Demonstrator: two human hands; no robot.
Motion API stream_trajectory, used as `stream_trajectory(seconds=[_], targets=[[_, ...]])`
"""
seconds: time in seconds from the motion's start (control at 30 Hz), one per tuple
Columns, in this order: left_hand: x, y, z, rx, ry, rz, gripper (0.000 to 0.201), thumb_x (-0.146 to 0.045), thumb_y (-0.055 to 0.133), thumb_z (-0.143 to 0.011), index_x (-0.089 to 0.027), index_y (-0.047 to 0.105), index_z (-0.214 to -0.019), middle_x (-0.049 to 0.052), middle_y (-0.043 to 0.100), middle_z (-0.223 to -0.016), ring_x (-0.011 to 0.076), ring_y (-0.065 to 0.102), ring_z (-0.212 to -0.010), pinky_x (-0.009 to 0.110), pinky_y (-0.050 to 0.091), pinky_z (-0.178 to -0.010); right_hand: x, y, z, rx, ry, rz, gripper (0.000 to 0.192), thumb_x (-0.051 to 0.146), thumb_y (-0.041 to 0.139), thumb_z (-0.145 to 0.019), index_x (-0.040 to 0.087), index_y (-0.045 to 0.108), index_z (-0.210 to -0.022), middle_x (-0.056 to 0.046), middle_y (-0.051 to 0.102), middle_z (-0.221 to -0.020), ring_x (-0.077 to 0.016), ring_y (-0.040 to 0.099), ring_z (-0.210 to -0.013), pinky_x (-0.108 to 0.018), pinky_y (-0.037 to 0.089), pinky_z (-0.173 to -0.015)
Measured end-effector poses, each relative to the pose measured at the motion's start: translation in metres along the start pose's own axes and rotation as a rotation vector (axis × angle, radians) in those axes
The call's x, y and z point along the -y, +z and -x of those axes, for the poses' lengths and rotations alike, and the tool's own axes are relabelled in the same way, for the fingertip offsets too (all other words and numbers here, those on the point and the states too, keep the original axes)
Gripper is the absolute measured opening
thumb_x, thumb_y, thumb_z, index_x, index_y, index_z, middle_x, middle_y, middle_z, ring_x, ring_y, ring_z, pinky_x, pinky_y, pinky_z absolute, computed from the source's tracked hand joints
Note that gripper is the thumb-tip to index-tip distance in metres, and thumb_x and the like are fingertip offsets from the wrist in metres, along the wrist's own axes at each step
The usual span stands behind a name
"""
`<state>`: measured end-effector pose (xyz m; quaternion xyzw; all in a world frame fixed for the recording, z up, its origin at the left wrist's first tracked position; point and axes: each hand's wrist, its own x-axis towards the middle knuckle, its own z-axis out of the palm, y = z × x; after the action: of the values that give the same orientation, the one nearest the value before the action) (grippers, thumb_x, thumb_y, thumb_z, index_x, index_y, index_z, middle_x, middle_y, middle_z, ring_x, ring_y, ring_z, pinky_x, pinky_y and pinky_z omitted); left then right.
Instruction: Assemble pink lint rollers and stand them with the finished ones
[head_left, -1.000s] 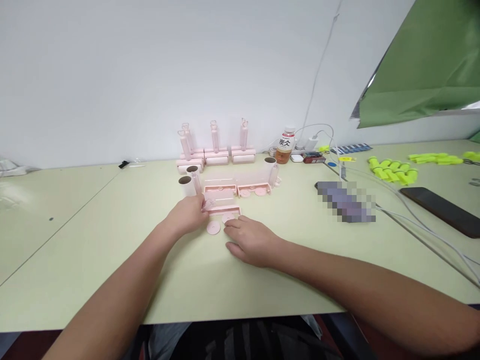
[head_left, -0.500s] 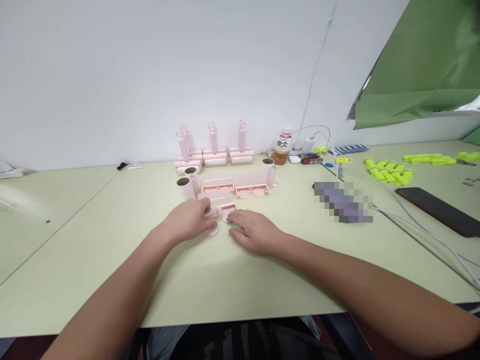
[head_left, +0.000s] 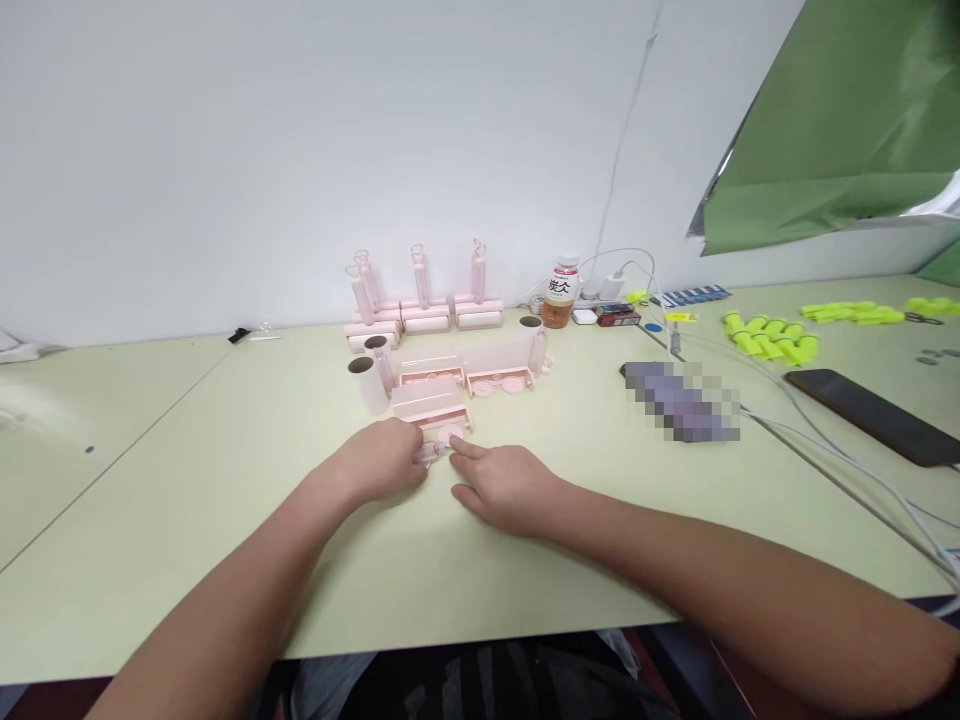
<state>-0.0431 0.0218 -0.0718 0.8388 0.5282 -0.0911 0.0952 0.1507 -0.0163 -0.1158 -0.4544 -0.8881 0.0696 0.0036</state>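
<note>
Resting on the table [head_left: 187, 520] near its front edge, both forearms run in toward the middle. Left hand [head_left: 382, 462] is curled, fingers closed over a small pink part [head_left: 426, 452] and pinning it flat against the surface, likely to keep it from sliding. Right hand [head_left: 501, 482] lies palm down just beside it, forefinger stretched out to touch a pink disc [head_left: 448, 436]; the other fingers are loosely folded, holding nothing. Just beyond the fingertips sits a pink tray [head_left: 429, 402], with two more trays [head_left: 469, 372] behind, discs lying in them. Cardboard-cored rolls [head_left: 367, 382] stand upright at the trays' ends. Farther back, three finished pink rollers [head_left: 420, 300] stand handles up in a row by the wall, apart from the loose pieces. Toward the back right: a drink bottle [head_left: 559, 293], cables [head_left: 825, 420], yellow pieces [head_left: 772, 335], a dark phone [head_left: 874, 412] near the right edge.
</note>
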Motion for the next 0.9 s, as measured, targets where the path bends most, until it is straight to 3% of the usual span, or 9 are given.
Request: stream_trajectory(seconds=[0.2,0.43,0.5,0.57,0.63,0.73,0.8,0.9], targets=[[-0.003,-0.003,-0.004,-0.084,-0.038,-0.078,0.019,-0.028,0.046,-0.086,-0.019,0.061,-0.08,0.01,0.071,-0.082,0.0236,0.062,-0.065,0.032,0.036,-0.053,0.011,0.001,0.005,0.047,0.023,0.038,0.063,0.048,0.04,-0.097,0.005,0.048,-0.142,-0.019,0.03,-0.159,-0.035,0.068,-0.101,-0.046,0.055,-0.078],[0.003,0.001,-0.007,-0.104,-0.021,-0.064,0.013,-0.024,0.047,-0.086,-0.019,0.057,-0.08,0.009,0.068,-0.08,0.0237,0.062,-0.065,0.031,0.032,-0.052,0.007,0.008,0.006,0.011,0.017,-0.037,0.066,0.051,0.043,-0.095,0.005,0.047,-0.143,-0.02,0.029,-0.159,-0.0369,0.067,-0.102,-0.047,0.053,-0.077],[0.004,0.001,-0.006,-0.124,-0.003,-0.011,0.012,-0.025,0.048,-0.085,-0.02,0.053,-0.076,0.007,0.066,-0.075,0.0213,0.059,-0.061,0.03,0.03,-0.051,0.004,0.007,0.006,-0.059,0.001,-0.122,0.061,0.048,0.047,-0.094,0.008,0.049,-0.14,-0.02,0.037,-0.156,-0.0352,0.065,-0.105,-0.044,0.052,-0.08],[0.002,-0.001,-0.006,-0.161,0.036,0.083,0.017,-0.029,0.05,-0.085,-0.021,0.048,-0.07,0.004,0.063,-0.069,0.0184,0.054,-0.058,0.03,0.029,-0.051,0.002,0.005,0.007,-0.186,0.018,-0.267,0.047,0.043,0.051,-0.092,0.013,0.057,-0.128,-0.018,0.059,-0.138,-0.03,0.065,-0.102,-0.039,0.05,-0.079],[-0.001,-0.004,-0.004,-0.217,0.078,0.203,0.023,-0.033,0.051,-0.084,-0.021,0.043,-0.066,0.001,0.059,-0.065,0.016,0.05,-0.056,0.028,0.03,-0.051,0.0,0.002,0.007,-0.299,0.092,-0.478,0.029,0.043,0.055,-0.091,0.018,0.063,-0.103,-0.009,0.073,-0.101,-0.0221,0.065,-0.084,-0.032,0.047,-0.07],[-0.008,-0.004,-0.001,-0.287,0.18,0.355,0.023,-0.033,0.053,-0.083,-0.021,0.042,-0.066,-0.001,0.056,-0.063,0.0138,0.047,-0.056,0.027,0.032,-0.052,-0.003,-0.001,0.006,-0.356,0.182,-0.825,0.033,0.051,0.059,-0.087,0.02,0.053,-0.077,0.002,0.06,-0.066,-0.0128,0.051,-0.057,-0.024,0.036,-0.053],[-0.015,-0.001,0.001,-0.287,0.293,0.397,0.019,-0.03,0.054,-0.082,-0.02,0.046,-0.068,-0.002,0.057,-0.065,0.0129,0.048,-0.057,0.026,0.033,-0.053,-0.004,0.0,0.006,-0.393,0.161,-0.97,0.039,0.055,0.061,-0.084,0.02,0.048,-0.071,0.005,0.051,-0.06,-0.0109,0.044,-0.055,-0.023,0.031,-0.051],[-0.022,0.004,0.003,-0.247,0.437,0.387,0.01,-0.025,0.052,-0.082,-0.02,0.052,-0.074,-0.001,0.061,-0.07,0.013,0.052,-0.062,0.025,0.033,-0.056,-0.004,0.001,0.006,-0.457,0.097,-1.008,0.039,0.05,0.06,-0.084,0.02,0.043,-0.065,0.005,0.043,-0.059,-0.0102,0.038,-0.056,-0.023,0.03,-0.052]])
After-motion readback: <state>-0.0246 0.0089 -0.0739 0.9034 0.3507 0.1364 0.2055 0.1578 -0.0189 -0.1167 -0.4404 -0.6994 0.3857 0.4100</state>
